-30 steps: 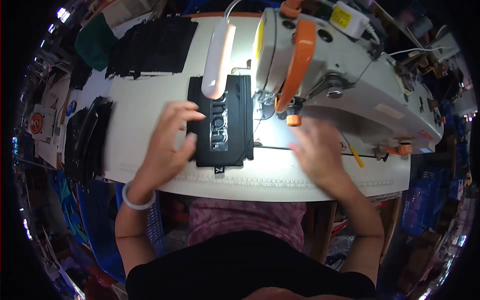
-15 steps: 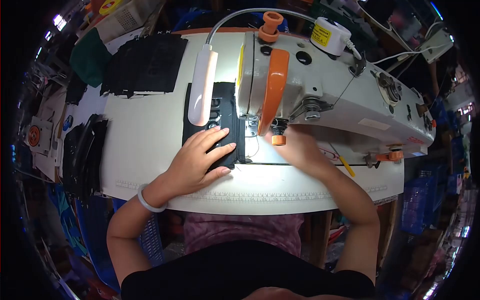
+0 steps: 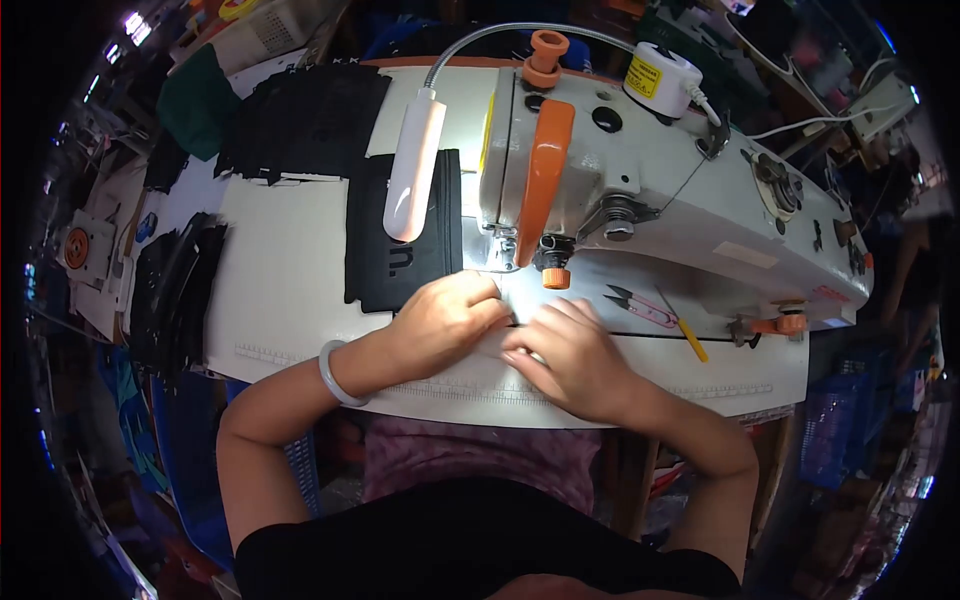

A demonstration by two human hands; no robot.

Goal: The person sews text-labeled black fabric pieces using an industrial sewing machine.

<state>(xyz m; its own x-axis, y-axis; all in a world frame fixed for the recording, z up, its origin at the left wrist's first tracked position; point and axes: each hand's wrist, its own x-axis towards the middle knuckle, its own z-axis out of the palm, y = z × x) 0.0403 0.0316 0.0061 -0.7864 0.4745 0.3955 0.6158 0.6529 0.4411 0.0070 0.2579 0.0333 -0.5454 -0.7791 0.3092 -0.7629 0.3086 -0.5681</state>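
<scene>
My left hand [image 3: 448, 322] is closed in front of the needle area, its fingers pinched together on something I cannot make out. Close beside it on the right, my right hand [image 3: 570, 358] has its fingers curled and slightly blurred; whether it holds anything is hidden. A black fabric piece [image 3: 402, 270] with raised lettering lies flat on the white table [image 3: 280, 260], left of the presser foot [image 3: 503, 250]. The sewing machine [image 3: 680, 210] with its orange lever [image 3: 546, 170] stands over the table's right half.
Pink-handled thread snips [image 3: 642, 307] and a yellow-handled tool [image 3: 690, 338] lie under the machine arm. A white lamp [image 3: 414, 165] hangs above the fabric. Black fabric stacks [image 3: 305, 120] are at the back left and left edge [image 3: 175, 300]. A ruler strip runs along the front.
My left hand has left the fabric and closed near the needle area. My right hand has come back toward it from under the machine. The black piece now lies further left, apart from the presser foot.
</scene>
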